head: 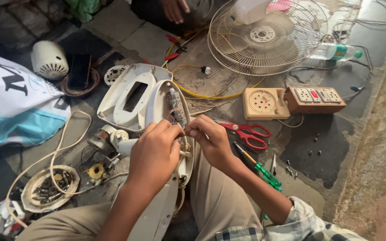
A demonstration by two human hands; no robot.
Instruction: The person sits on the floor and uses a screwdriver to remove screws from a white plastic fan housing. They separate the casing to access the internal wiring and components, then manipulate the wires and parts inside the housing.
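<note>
Your hands meet over the white fan housing (157,111) on your lap.

Your left hand (155,154) curls shut around the housing's rim; your right hand (211,138) pinches the thin wires (178,117) at the switch strip, fingertips together. Red scissors (249,133) lie just right; a round dish (50,187) at left holds screws.

Around the open fan base (132,96): one wire guard (264,38), one red scissors (249,133), one green screwdriver (262,172), one bottle (336,52), two socket boxes, beige (264,103) and brown (316,99), one motor cap (49,60), one dish of screws (50,187).
</note>
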